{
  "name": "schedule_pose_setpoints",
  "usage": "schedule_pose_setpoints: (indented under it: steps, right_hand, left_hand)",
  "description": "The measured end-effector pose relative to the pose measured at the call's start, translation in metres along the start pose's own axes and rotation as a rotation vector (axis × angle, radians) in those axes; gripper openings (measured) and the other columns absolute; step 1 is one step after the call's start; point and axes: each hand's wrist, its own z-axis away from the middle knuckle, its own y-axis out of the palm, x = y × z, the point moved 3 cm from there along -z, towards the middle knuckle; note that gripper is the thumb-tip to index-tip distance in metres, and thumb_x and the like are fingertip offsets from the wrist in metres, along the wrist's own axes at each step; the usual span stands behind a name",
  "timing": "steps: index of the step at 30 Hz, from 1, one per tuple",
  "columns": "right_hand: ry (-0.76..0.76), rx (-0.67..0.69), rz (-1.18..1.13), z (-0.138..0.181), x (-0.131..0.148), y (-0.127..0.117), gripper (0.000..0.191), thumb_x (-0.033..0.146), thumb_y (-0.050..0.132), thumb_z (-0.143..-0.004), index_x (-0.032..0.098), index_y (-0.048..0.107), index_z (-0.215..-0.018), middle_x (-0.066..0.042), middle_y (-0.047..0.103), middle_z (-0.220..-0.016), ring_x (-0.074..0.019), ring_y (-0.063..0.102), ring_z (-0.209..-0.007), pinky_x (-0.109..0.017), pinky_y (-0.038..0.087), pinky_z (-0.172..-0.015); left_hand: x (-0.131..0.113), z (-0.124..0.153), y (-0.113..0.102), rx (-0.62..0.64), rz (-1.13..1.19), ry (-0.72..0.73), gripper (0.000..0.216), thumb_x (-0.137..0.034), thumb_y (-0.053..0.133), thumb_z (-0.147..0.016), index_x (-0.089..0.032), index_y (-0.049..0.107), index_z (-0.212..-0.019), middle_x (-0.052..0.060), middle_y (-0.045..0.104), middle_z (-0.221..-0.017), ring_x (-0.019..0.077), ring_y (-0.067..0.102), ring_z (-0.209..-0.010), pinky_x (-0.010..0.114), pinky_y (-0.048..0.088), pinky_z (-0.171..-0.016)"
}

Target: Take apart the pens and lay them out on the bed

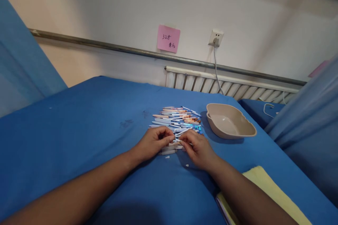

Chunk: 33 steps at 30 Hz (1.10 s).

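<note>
A pile of pens [165,121] in white, pale blue, orange and brown, with thin white sticks among them, lies on the blue-covered table. Over its near part, my left hand [154,141] is closed in a pinch, thumb against forefinger. Facing it from the right, my right hand [199,149] is pinched too. A short thin white stick [177,140] spans the gap between the two sets of fingertips; its ends are hidden by the fingers. Just below the hands lie two small white pieces, one a little cap [167,157], the other a tiny bit [187,165].
Right of the pens stands a beige plastic basin [229,121]. A yellow cloth [274,197] lies under my right forearm. Behind the blue table cover [79,119] are a radiator [195,82], a metal rail and a socket with a plugged cord. Blue curtains hang at both sides.
</note>
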Motion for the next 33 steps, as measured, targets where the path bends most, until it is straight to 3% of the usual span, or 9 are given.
schedule_pose_setpoints:
  steps: [6, 8, 13, 16, 21, 25, 30, 33]
  right_hand:
    - [0.119, -0.072, -0.116, -0.001, -0.010, 0.001, 0.008, 0.021, 0.050, -0.087, 0.019, 0.057, -0.085, -0.001, 0.058, -0.077, -0.0134, 0.054, -0.071, -0.023, 0.041, -0.065]
    - [0.158, -0.090, -0.159, -0.001, -0.014, 0.002, 0.009, 0.022, 0.050, -0.086, 0.019, 0.058, -0.085, 0.000, 0.058, -0.074, -0.0124, 0.053, -0.067, -0.022, 0.041, -0.062]
    - [0.231, -0.139, -0.230, 0.000, -0.023, 0.003, 0.011, 0.025, 0.051, -0.085, 0.018, 0.060, -0.084, 0.001, 0.055, -0.067, -0.0109, 0.048, -0.058, -0.021, 0.038, -0.055]
    - [0.232, -0.149, -0.253, -0.001, -0.024, 0.003, 0.012, 0.027, 0.051, -0.085, 0.018, 0.060, -0.083, 0.002, 0.054, -0.065, -0.0105, 0.047, -0.057, -0.021, 0.038, -0.054]
    - [0.217, -0.140, -0.228, -0.002, -0.020, 0.003, 0.012, 0.028, 0.053, -0.084, 0.019, 0.061, -0.083, 0.001, 0.057, -0.069, -0.0112, 0.050, -0.060, -0.021, 0.039, -0.056]
    - [0.217, -0.139, -0.221, -0.001, -0.017, 0.003, 0.011, 0.027, 0.053, -0.083, 0.019, 0.061, -0.082, 0.001, 0.056, -0.068, -0.0112, 0.049, -0.059, -0.021, 0.039, -0.056]
    - [0.224, -0.159, -0.276, -0.001, -0.018, 0.002, 0.011, 0.028, 0.055, -0.082, 0.018, 0.061, -0.080, 0.002, 0.054, -0.065, -0.0104, 0.047, -0.057, -0.021, 0.038, -0.054]
    - [0.277, -0.221, -0.443, -0.002, -0.022, 0.000, 0.015, 0.033, 0.057, -0.081, 0.018, 0.060, -0.080, 0.004, 0.051, -0.060, -0.0092, 0.044, -0.052, -0.020, 0.036, -0.050]
  left_hand:
    - [0.000, -0.001, -0.003, -0.008, 0.077, -0.010, 0.034, -0.037, 0.064, -0.075, -0.014, 0.057, -0.099, -0.004, 0.053, -0.063, 0.0074, 0.044, -0.050, 0.019, 0.033, -0.047]
    - [0.000, -0.002, -0.005, 0.022, 0.025, -0.003, 0.033, -0.038, 0.061, -0.077, -0.014, 0.057, -0.099, -0.004, 0.053, -0.063, 0.0079, 0.045, -0.051, 0.019, 0.034, -0.047]
    - [-0.002, 0.003, -0.006, 0.246, -0.390, 0.077, 0.019, -0.033, 0.054, -0.082, -0.016, 0.062, -0.080, -0.002, 0.057, -0.063, 0.0105, 0.049, -0.057, 0.020, 0.035, -0.053]
    - [-0.005, 0.007, -0.005, 0.331, -0.664, 0.139, 0.013, -0.027, 0.054, -0.080, -0.019, 0.064, -0.079, -0.001, 0.062, -0.070, 0.0123, 0.052, -0.061, 0.021, 0.035, -0.057]
    - [-0.011, 0.013, -0.002, 0.323, -0.952, 0.247, 0.009, -0.025, 0.059, -0.078, -0.020, 0.063, -0.085, 0.003, 0.065, -0.083, 0.0179, 0.057, -0.073, 0.025, 0.038, -0.064]
    - [-0.010, 0.015, 0.002, 0.272, -1.098, 0.326, 0.011, -0.028, 0.058, -0.081, -0.018, 0.063, -0.083, 0.007, 0.062, -0.082, 0.0210, 0.057, -0.076, 0.029, 0.040, -0.068]
    - [-0.006, 0.012, 0.002, 0.221, -1.017, 0.319, 0.014, -0.026, 0.052, -0.083, -0.017, 0.062, -0.080, 0.006, 0.061, -0.081, 0.0197, 0.055, -0.076, 0.029, 0.040, -0.068]
    - [-0.002, 0.005, -0.003, 0.183, -0.661, 0.158, 0.017, -0.032, 0.055, -0.081, -0.016, 0.060, -0.078, 0.003, 0.059, -0.074, 0.0159, 0.053, -0.067, 0.026, 0.039, -0.062]
